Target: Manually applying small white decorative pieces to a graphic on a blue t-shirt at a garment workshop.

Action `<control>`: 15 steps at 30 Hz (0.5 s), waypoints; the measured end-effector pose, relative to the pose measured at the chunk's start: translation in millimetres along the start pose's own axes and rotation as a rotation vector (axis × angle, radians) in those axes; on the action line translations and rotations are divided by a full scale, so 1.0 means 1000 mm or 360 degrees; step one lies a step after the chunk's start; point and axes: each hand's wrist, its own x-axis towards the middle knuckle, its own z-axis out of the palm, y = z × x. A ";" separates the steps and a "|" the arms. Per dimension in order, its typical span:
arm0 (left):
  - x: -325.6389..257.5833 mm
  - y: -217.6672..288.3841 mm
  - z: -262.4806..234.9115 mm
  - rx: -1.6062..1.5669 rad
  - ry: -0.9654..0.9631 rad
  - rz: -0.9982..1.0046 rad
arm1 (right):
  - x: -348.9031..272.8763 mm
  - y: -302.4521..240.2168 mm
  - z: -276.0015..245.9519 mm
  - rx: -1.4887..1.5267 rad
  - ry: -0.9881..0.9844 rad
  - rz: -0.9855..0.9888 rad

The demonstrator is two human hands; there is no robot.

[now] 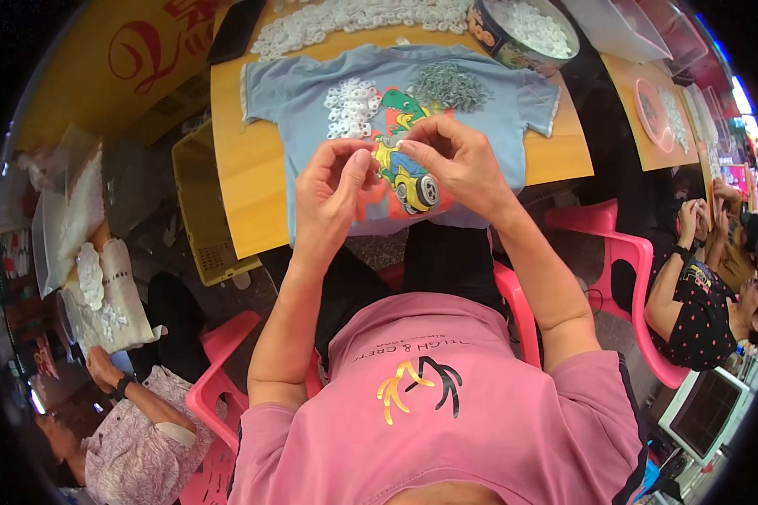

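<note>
Left hand (333, 181) raised over blue shirt (296, 101), thumb by index, can't tell if gripping. Right hand (461, 160) angled inward, fingertips pinching small white piece (399, 144).

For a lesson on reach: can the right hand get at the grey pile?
Probably yes: the right hand is near the grey pile with nothing visible between, but seems to pinch a small white piece.

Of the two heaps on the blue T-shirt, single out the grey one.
The heap of slender pieces at right; the heap of chunkier pieces at left is white.
</note>
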 end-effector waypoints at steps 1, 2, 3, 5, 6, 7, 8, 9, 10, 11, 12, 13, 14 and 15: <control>0.002 0.000 0.005 -0.0290 -0.0071 -0.0267 | -0.005 -0.002 -0.002 -0.0009 0.0019 0.0002; 0.003 0.000 0.009 -0.0574 -0.0137 -0.0537 | -0.009 -0.007 -0.003 -0.0033 -0.0011 -0.0053; 0.004 -0.004 0.011 -0.0704 -0.0246 -0.0556 | -0.011 -0.009 -0.005 -0.0058 -0.0042 -0.0107; 0.004 -0.003 0.015 -0.0904 -0.0365 -0.0677 | -0.013 -0.007 -0.010 -0.0148 -0.0080 -0.0335; 0.003 -0.002 0.017 -0.1101 -0.0471 -0.0798 | -0.014 -0.005 -0.012 -0.0235 -0.0130 -0.0563; 0.002 -0.002 0.019 -0.1101 -0.0482 -0.0800 | -0.016 -0.003 -0.011 -0.0095 -0.0112 -0.0505; 0.002 -0.003 0.020 -0.1124 -0.0429 -0.0825 | -0.016 -0.003 -0.012 -0.0098 -0.0104 -0.0505; 0.001 -0.003 0.021 -0.1147 -0.0374 -0.0850 | -0.016 -0.003 -0.013 -0.0194 -0.0088 -0.0617; 0.000 -0.005 0.022 -0.1146 -0.0380 -0.0852 | -0.016 -0.003 -0.014 -0.0290 -0.0072 -0.0728; -0.001 -0.007 0.022 -0.1173 -0.0349 -0.0855 | -0.017 -0.004 -0.014 -0.0292 -0.0067 -0.0727; -0.002 -0.010 0.023 -0.1200 -0.0317 -0.0857 | -0.020 -0.006 -0.012 -0.0300 -0.0053 -0.0720; -0.004 -0.012 0.024 -0.1200 -0.0321 -0.0858 | -0.022 -0.008 -0.011 -0.0308 -0.0040 -0.0714; -0.005 -0.014 0.026 -0.1140 -0.0296 -0.0814 | -0.023 -0.006 -0.011 -0.0309 -0.0036 -0.0712; -0.006 -0.015 0.028 -0.1081 -0.0272 -0.0770 | -0.025 -0.004 -0.011 -0.0300 -0.0019 -0.0676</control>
